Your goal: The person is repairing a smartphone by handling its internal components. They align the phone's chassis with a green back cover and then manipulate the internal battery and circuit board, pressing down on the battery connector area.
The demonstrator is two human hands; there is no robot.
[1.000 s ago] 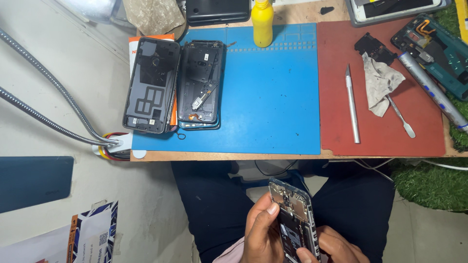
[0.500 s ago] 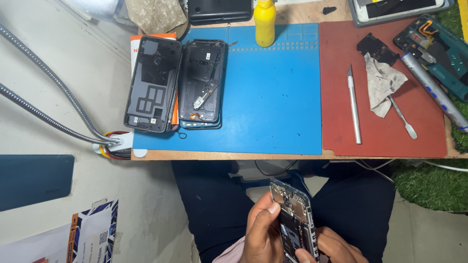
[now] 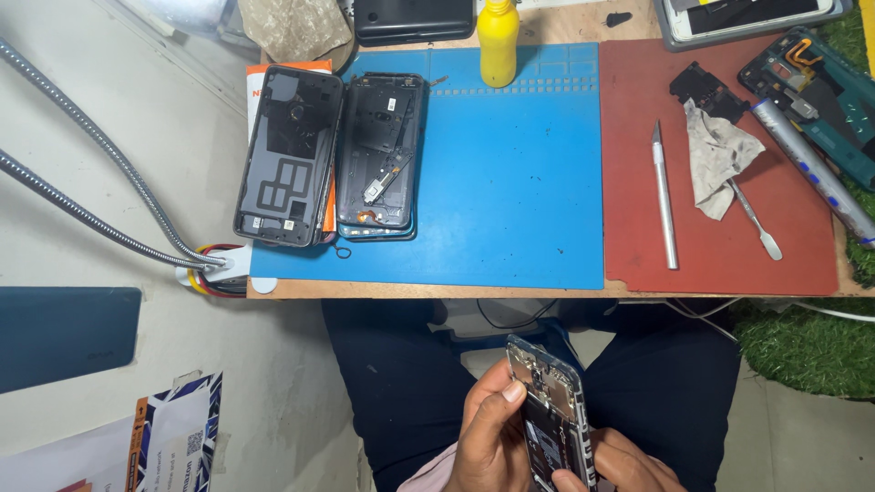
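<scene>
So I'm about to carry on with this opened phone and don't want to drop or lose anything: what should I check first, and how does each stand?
1. Left hand grips the opened phone: ok.
2. Right hand supports it from below: ok.
3. Phone over the blue mat: not ok, it is held over the lap.
4. Craft knife lying flat on the red mat: ok.
5. Metal spudger within view: ok.
6. Loose screws accounted for: cannot tell.

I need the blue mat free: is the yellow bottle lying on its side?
No, the yellow bottle stands upright at the far edge of the blue mat.
</scene>
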